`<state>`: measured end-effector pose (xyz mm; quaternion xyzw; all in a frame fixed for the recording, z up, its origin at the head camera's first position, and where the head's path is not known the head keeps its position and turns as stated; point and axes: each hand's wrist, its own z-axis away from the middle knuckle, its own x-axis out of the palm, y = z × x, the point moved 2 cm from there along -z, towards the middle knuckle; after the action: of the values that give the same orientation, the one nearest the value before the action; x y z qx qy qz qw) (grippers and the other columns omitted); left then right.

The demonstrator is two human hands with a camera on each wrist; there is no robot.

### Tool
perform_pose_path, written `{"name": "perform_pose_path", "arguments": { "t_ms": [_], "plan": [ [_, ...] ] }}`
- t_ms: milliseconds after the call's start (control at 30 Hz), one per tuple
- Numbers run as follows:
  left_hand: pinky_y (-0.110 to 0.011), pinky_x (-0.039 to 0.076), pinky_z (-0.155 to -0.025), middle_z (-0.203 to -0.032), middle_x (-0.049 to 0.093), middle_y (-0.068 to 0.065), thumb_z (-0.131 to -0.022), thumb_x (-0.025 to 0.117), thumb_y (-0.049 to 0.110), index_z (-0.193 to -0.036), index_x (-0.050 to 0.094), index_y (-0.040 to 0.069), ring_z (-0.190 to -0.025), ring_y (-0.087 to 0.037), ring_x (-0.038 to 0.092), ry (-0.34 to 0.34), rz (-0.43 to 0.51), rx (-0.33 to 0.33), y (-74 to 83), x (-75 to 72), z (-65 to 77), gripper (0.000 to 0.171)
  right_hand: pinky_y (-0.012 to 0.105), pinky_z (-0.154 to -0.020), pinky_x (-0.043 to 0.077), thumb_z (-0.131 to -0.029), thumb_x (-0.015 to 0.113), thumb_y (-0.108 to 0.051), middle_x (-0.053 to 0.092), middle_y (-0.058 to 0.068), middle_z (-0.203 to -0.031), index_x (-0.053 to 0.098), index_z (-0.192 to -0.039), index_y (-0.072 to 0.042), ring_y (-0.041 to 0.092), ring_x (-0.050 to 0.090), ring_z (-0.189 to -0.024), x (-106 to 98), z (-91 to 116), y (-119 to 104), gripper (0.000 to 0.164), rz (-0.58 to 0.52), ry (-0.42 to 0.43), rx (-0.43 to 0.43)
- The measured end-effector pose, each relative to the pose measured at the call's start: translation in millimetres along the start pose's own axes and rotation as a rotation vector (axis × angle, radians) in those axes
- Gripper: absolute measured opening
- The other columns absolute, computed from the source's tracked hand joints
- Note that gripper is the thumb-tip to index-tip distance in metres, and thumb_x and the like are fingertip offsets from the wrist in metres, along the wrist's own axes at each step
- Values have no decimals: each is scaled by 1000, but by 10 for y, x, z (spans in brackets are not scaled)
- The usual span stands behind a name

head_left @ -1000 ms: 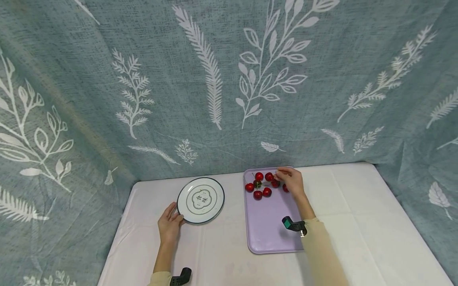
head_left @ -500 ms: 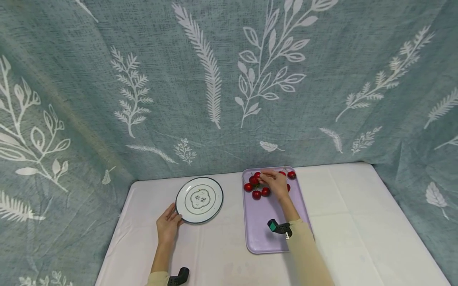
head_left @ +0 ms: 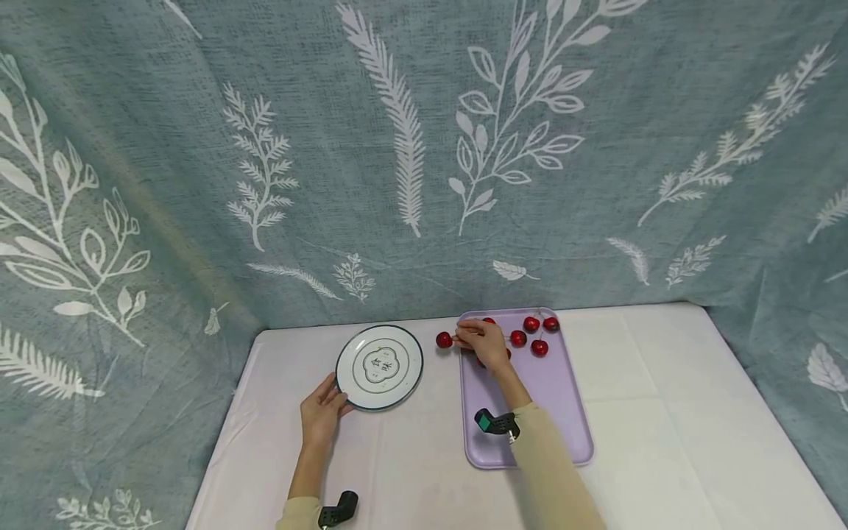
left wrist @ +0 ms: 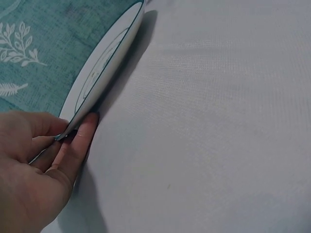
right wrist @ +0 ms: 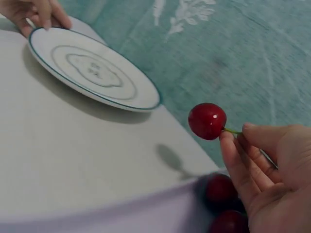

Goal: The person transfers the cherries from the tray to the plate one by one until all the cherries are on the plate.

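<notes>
R hand (head_left: 482, 344) pinches cherry (right wrist: 207, 121) by stem (right wrist: 233, 131), prob. to avoid squashing it; cherry's in air betw. tray (head_left: 556, 405) & plate (head_left: 380, 368), nearer tray. L hand (head_left: 319, 419) pinches plate's edge, prob. steadying it.

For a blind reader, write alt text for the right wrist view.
A right hand pinches a red cherry by its green stem. Beyond, a left hand holds a white plate by its edge; below, more cherries sit in a lilac tray.
</notes>
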<state>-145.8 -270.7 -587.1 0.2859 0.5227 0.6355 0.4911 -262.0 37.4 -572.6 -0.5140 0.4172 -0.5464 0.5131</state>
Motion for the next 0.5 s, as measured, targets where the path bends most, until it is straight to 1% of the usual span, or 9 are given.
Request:
{"name": "perform_pose_path", "arguments": {
  "t_ms": [100, 233, 367, 500],
  "plan": [
    [-22, 62, -77, -143, 45, -27, -92, 53, -8, -148, 35, -4, -83, -1, 64, -9, -4, -5, -3, 5, 9, 59, 31, -79, 63, -92, 64, 1, 68, 30, -103, 63, -118, 14, 11, 71, -75, 67, 5, 30, 29, 8, -15, 11],
    [-22, 62, -77, -143, 45, -26, -93, 52, -7, -149, 34, -3, -86, -3, 64, -18, -20, -15, 3, -1, 10, 58, 29, -77, 63, -91, 64, 2, 69, 29, -100, 63, -117, 15, 10, 71, -73, 135, 0, 45, 29, -16, 1, 4],
    [-23, 62, -76, -145, 44, -27, -93, 52, -8, -148, 34, -4, -85, -3, 64, -24, -4, -17, 27, -11, 14, 59, 30, -76, 64, -91, 64, 4, 69, 28, -98, 64, -115, 15, 11, 71, -72, 223, 3, 36, 27, -38, 6, 8],
    [-23, 62, -75, -146, 42, -27, -91, 51, -10, -148, 34, -5, -84, -2, 64, -27, 20, -7, 35, -1, 18, 59, 33, -78, 63, -91, 65, 2, 70, 25, -97, 66, -114, 12, 15, 72, -75, 320, 20, 9, 25, -16, -1, 13]
  ]
}}
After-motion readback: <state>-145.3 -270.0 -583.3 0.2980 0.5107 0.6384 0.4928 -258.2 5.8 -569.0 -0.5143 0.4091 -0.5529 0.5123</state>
